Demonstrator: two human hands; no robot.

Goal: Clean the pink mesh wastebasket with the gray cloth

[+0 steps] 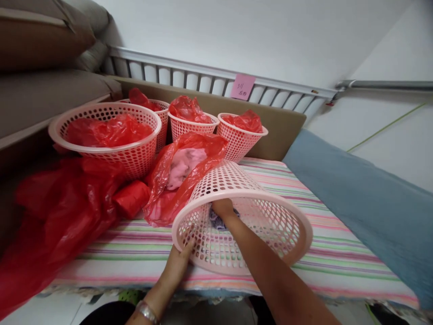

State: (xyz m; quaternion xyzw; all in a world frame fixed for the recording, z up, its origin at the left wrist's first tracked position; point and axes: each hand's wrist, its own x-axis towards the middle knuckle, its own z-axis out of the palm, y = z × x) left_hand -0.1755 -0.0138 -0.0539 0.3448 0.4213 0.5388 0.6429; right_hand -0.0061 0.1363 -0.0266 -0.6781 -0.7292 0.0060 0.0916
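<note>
A pink perforated plastic basket point(241, 195) lies on its side on the striped cloth, its wide mouth facing me. At the left of its rim, my left hand point(184, 253) grips the edge, fingers against the wall. My right hand point(223, 206) reaches deep inside, closed on a small dark blue-grey patterned cloth point(219, 221); the fingertips are hidden. Just left of this basket is an opened red plastic bag point(158, 198) with a pink garment point(184, 167) in it.
Upright pink baskets point(140, 151) with red bags stand behind. A red roll point(131, 198) and a loose red bag point(64, 225) lie left. Striped bedding point(338, 257) covers the surface; a blue panel point(358, 185) borders the right. A pink note point(242, 86) hangs on the radiator.
</note>
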